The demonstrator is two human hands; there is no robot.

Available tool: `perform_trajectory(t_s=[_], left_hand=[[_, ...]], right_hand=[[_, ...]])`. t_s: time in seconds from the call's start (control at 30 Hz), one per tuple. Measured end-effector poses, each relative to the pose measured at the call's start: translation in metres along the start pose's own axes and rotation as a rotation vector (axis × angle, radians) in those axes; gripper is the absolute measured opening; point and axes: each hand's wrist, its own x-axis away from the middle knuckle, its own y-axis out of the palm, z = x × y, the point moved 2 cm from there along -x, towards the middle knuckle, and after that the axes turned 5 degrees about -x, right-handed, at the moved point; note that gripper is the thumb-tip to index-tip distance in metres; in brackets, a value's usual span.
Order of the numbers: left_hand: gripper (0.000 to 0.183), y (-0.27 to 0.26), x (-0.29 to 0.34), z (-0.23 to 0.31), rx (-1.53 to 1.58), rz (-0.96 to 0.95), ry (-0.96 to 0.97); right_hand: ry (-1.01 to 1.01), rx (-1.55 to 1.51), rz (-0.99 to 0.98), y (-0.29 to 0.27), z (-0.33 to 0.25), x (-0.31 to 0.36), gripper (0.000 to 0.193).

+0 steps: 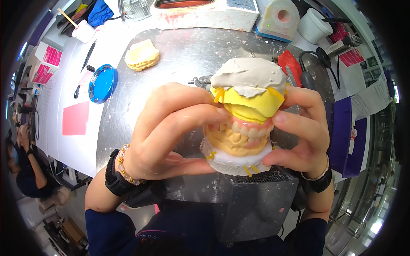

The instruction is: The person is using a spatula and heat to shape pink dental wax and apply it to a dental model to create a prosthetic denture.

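Both hands hold a dental model upright over the near part of the metal worktop. Its lower cast is tan, set on a white and grey plaster base with yellow marks. Whitish teeth in pink gum material sit between this and a yellow upper cast, topped by rough grey plaster. My left hand closes on the left side, fingers at the yellow cast, thumb at the base. On the right side, my right hand presses its fingertips against the yellow cast and the base. The far side of the model is hidden.
A loose pale yellow dental cast lies at the far left of the metal worktop. A blue round lid and pink sheet are further left. A red-stained white unit stands behind. A purple bin is at right.
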Motion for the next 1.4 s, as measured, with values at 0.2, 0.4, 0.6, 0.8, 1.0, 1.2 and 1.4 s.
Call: perform_trajectory(t_s=[0.2, 0.4, 0.6, 0.8, 1.0, 1.2, 1.4], left_hand=[[0.071, 0.000, -0.001, -0.003, -0.060, -0.030, 0.035], [0.064, 0.000, -0.004, 0.002, -0.035, 0.026, 0.041], [0.060, 0.003, -0.004, 0.002, -0.018, 0.051, 0.030], [0.060, 0.004, -0.004, 0.003, -0.023, 0.053, 0.036], [0.063, 0.003, -0.001, 0.001, -0.036, 0.054, 0.032], [0.066, 0.003, 0.000, 0.003, -0.052, 0.039, 0.023], [0.070, 0.007, 0.004, 0.003, -0.085, 0.049, 0.000]], right_hand=[[0.003, -0.080, 0.156, 0.005, -0.001, -0.005, 0.056], [0.016, -0.160, 0.204, 0.008, 0.001, -0.001, 0.053], [0.061, -0.202, 0.229, 0.005, 0.008, -0.002, 0.039], [0.072, -0.183, 0.270, 0.005, 0.006, -0.001, 0.025], [0.038, -0.200, 0.312, 0.011, 0.009, -0.001, 0.026], [0.101, -0.170, 0.306, 0.005, 0.007, 0.001, 0.029], [0.128, -0.415, 0.426, 0.014, 0.012, 0.011, 0.036]])
